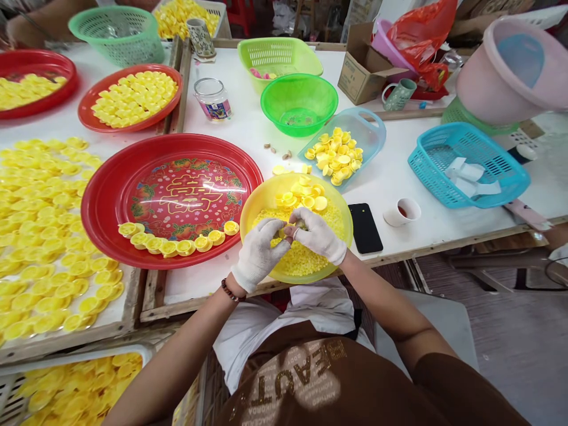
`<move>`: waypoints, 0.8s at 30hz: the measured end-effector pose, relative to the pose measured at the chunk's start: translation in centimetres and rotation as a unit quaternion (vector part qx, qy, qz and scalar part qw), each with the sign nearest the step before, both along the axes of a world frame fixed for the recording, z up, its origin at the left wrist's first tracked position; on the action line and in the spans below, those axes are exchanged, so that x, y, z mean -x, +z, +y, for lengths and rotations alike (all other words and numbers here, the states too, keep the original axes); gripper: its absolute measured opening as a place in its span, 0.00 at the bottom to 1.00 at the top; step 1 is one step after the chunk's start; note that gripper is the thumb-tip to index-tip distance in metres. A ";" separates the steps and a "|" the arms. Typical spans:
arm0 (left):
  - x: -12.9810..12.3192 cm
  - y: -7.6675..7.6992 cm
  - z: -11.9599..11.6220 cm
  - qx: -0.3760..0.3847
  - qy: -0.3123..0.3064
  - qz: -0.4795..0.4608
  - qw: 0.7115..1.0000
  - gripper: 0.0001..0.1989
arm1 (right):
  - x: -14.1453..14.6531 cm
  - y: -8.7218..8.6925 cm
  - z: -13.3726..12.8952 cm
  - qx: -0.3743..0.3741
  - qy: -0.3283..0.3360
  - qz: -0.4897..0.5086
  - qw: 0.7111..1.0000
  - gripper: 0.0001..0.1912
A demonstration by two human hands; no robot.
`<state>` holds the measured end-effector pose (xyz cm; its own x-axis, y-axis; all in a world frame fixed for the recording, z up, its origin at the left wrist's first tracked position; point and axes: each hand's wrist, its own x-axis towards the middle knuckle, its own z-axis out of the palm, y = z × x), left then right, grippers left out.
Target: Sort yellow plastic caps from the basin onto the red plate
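Both my gloved hands meet above a yellow bowl point(247, 228) filled with small yellow bead-like pieces and several yellow plastic cup-shaped parts point(317, 201). My left hand point(261, 251) is closed in a pinch on a small yellow plastic part point(278, 235), mostly hidden by the fingers. With its fingertips close against the left ones, my right hand point(322, 235) also pinches at yellow plastic; its outline is partly covered. To the left, a large red tray point(106, 195) carries a curved row of yellow cup-shaped pieces point(168, 247) along its near edge.
A translucent blue scoop-like tray point(375, 133) holds more yellow cups behind the bowl. Right of it lie a black phone point(366, 228), a paper cup point(402, 213) and a blue basket point(470, 201). Behind stands a green bowl point(299, 103). Yellow pieces point(44, 225) cover the left table.
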<state>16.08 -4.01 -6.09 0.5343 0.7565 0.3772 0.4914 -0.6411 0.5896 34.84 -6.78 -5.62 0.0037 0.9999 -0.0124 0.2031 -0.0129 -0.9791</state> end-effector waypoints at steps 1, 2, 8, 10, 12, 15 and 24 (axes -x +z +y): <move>0.0 -0.1 0.0 -0.005 -0.001 0.008 1.000 0.07 | -0.1 -0.1 0.0 0.014 0.026 0.006 1.000 0.15; 0.1 -0.2 0.0 -0.008 0.000 0.013 1.000 0.07 | -0.2 -0.1 0.0 0.032 0.049 0.025 0.998 0.13; 0.7 -0.1 0.1 0.021 0.016 0.000 1.000 0.14 | -1.4 0.1 -0.4 0.047 0.098 0.043 0.993 0.09; 1.2 0.3 0.0 0.030 0.012 -0.003 0.999 0.16 | -1.6 0.2 -0.6 -0.006 0.107 -0.056 0.993 0.09; 2.2 0.9 0.2 0.032 0.017 0.000 0.999 0.15 | -1.5 0.3 -0.8 -0.065 0.120 -0.174 0.975 0.09; 5.4 2.6 2.2 0.006 0.078 0.028 0.997 0.12 | -1.1 0.3 -0.7 -0.125 0.126 -0.282 0.943 0.08; 21.1 6.4 12.9 0.076 0.370 0.262 0.888 0.15 | -0.3 -0.1 -0.5 -0.168 0.084 -0.304 0.934 0.07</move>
